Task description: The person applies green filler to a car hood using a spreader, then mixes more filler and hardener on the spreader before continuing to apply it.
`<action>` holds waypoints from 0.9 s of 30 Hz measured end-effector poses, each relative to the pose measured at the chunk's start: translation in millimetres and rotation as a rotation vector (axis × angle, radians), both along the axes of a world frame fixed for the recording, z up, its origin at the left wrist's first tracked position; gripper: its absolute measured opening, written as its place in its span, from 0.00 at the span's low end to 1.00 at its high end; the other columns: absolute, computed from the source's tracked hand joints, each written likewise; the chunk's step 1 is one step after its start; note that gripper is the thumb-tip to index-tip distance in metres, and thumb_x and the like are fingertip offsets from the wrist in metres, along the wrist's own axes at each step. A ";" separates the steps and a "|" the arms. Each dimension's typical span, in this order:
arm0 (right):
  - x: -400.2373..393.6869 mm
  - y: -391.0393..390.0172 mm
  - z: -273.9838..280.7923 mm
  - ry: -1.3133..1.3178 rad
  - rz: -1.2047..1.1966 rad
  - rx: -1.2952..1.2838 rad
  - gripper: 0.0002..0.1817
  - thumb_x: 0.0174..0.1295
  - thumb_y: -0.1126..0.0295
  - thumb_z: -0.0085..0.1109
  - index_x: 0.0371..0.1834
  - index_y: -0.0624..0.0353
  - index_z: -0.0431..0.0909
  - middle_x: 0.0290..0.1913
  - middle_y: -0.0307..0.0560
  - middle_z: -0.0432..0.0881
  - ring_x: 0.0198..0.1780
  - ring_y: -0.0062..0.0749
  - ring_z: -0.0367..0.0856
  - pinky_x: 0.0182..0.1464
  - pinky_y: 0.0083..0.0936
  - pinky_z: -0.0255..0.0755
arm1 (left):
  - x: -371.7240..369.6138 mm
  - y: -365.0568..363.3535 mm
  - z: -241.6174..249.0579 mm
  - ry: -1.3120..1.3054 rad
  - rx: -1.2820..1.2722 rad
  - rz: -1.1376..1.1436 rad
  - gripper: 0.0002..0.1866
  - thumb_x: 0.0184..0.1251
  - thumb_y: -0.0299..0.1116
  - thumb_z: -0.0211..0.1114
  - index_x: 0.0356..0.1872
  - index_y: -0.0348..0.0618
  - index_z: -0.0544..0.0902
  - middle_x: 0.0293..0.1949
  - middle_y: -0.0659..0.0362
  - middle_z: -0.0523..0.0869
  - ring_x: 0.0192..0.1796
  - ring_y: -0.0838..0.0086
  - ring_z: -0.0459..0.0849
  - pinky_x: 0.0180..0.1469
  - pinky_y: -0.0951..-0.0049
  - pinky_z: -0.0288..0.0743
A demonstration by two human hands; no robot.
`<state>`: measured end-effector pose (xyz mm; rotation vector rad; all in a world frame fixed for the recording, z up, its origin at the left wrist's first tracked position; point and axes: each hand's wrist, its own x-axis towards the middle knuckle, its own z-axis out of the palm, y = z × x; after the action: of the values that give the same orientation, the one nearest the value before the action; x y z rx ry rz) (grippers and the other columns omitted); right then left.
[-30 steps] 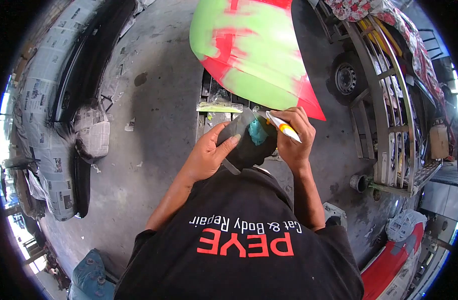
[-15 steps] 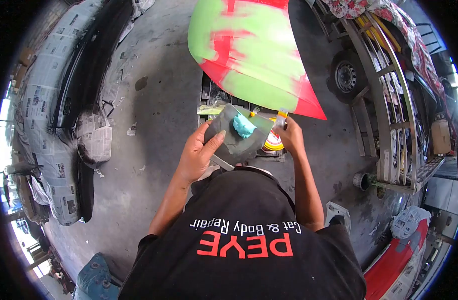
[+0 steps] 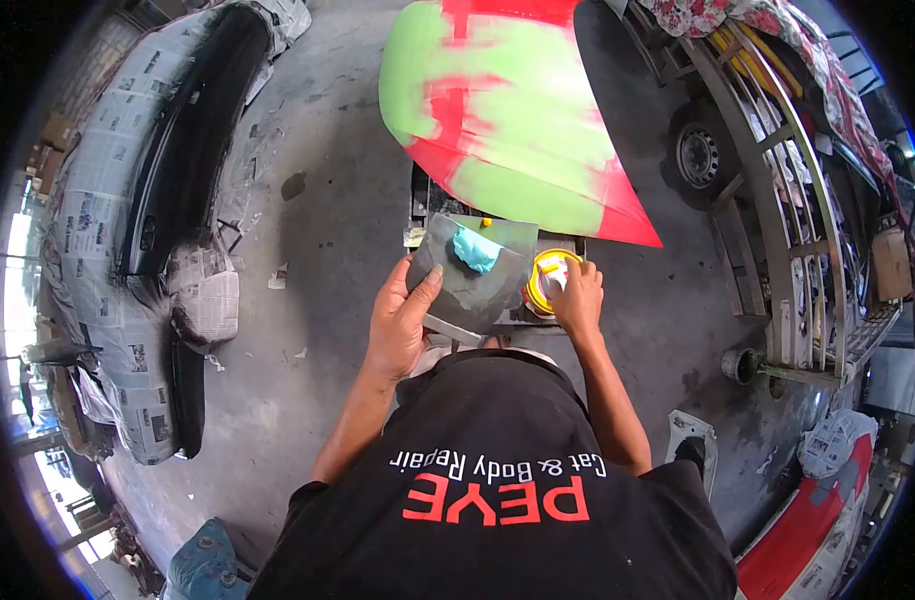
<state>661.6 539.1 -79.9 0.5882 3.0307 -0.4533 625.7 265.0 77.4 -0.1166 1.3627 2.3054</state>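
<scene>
My left hand (image 3: 402,320) grips the near-left edge of a dark grey mixing board (image 3: 482,298), thumb on top. A lump of turquoise putty (image 3: 474,250) sits on the board's upper part. To the right, my right hand (image 3: 578,298) is closed over a round can (image 3: 533,296) with a yellow rim. Between its fingertips and the can top is a small white-and-yellow tube (image 3: 552,264), partly hidden by the fingers. A pale flat strip (image 3: 450,329) shows under the board's near edge.
A red panel with light green patches (image 3: 527,120) stands just ahead. On the left is a black car part masked with newspaper (image 3: 87,225). A metal rack (image 3: 777,200) and a wheel (image 3: 697,155) stand right. A pot (image 3: 739,365) sits on the floor.
My right hand has lowered the small tube from beside the board's right corner onto the can's top. The board with the putty has shifted slightly left.
</scene>
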 end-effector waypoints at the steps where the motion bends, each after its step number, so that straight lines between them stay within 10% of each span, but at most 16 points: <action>1: -3.0 -3.7 17.8 0.150 0.044 -0.294 0.26 0.64 0.72 0.65 0.65 0.68 0.75 0.58 0.63 0.80 0.60 0.54 0.81 0.59 0.44 0.77 | -0.4 1.4 -1.7 0.007 -0.004 0.002 0.25 0.81 0.31 0.61 0.74 0.39 0.67 0.59 0.55 0.85 0.58 0.71 0.85 0.59 0.68 0.80; 3: -3.9 -16.0 51.6 0.305 0.087 -0.592 0.26 0.65 0.73 0.63 0.67 0.68 0.74 0.63 0.62 0.79 0.63 0.51 0.79 0.64 0.44 0.74 | -0.9 5.0 -4.7 0.016 0.044 0.036 0.24 0.82 0.31 0.61 0.73 0.40 0.68 0.60 0.55 0.84 0.59 0.70 0.85 0.60 0.66 0.81; 5: 1.2 -34.4 84.1 0.339 0.111 -2.213 0.29 0.70 0.72 0.63 0.73 0.66 0.70 0.67 0.53 0.80 0.69 0.42 0.77 0.69 0.41 0.70 | -2.7 12.3 0.2 0.015 0.085 0.038 0.22 0.82 0.31 0.60 0.71 0.40 0.70 0.60 0.56 0.84 0.58 0.71 0.85 0.60 0.66 0.82; 6: 1.5 -46.0 102.7 0.349 0.117 -2.213 0.29 0.70 0.72 0.63 0.73 0.66 0.70 0.67 0.53 0.80 0.69 0.42 0.77 0.69 0.41 0.70 | -4.0 15.0 3.1 0.007 0.132 0.045 0.20 0.83 0.30 0.59 0.70 0.40 0.71 0.60 0.58 0.84 0.58 0.73 0.86 0.60 0.66 0.83; 8: -1.1 -63.6 132.4 0.500 0.153 -1.906 0.27 0.73 0.71 0.60 0.73 0.63 0.69 0.66 0.49 0.81 0.65 0.35 0.81 0.66 0.34 0.75 | -6.4 17.1 9.1 -0.013 0.170 0.034 0.20 0.83 0.30 0.59 0.71 0.41 0.70 0.60 0.57 0.84 0.58 0.73 0.86 0.60 0.66 0.83; 14: -9.5 -30.2 157.9 0.579 0.098 -2.051 0.21 0.74 0.78 0.55 0.69 0.65 0.77 0.62 0.51 0.83 0.65 0.39 0.82 0.69 0.39 0.73 | -11.2 14.3 19.4 0.006 0.182 -0.019 0.22 0.83 0.30 0.59 0.73 0.41 0.69 0.61 0.58 0.84 0.60 0.74 0.84 0.63 0.66 0.81; 17: -16.9 -19.2 174.9 0.600 0.638 -1.018 0.25 0.59 0.82 0.62 0.61 0.57 0.86 0.60 0.57 0.82 0.67 0.48 0.80 0.67 0.42 0.74 | -9.5 13.3 19.0 0.098 0.110 -0.001 0.23 0.83 0.30 0.59 0.73 0.39 0.68 0.61 0.56 0.83 0.61 0.72 0.83 0.64 0.65 0.80; 24: -20.0 -28.4 203.2 0.751 0.435 -0.204 0.29 0.48 0.81 0.68 0.58 0.52 0.88 0.50 0.50 0.81 0.52 0.51 0.80 0.59 0.43 0.74 | -10.7 8.0 10.1 0.215 0.030 0.153 0.22 0.85 0.31 0.56 0.73 0.37 0.68 0.58 0.58 0.83 0.57 0.76 0.81 0.63 0.74 0.73; 27: -6.3 -57.5 204.3 0.835 0.466 -0.230 0.31 0.44 0.81 0.69 0.57 0.54 0.88 0.50 0.49 0.79 0.52 0.48 0.77 0.58 0.43 0.72 | -8.3 24.0 24.1 0.418 -0.153 0.267 0.20 0.87 0.33 0.53 0.72 0.35 0.69 0.57 0.56 0.83 0.56 0.75 0.80 0.62 0.73 0.73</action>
<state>655.2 481.6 124.5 -0.4455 3.5708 -1.2430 617.4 289.0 101.5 0.1550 1.8277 2.5394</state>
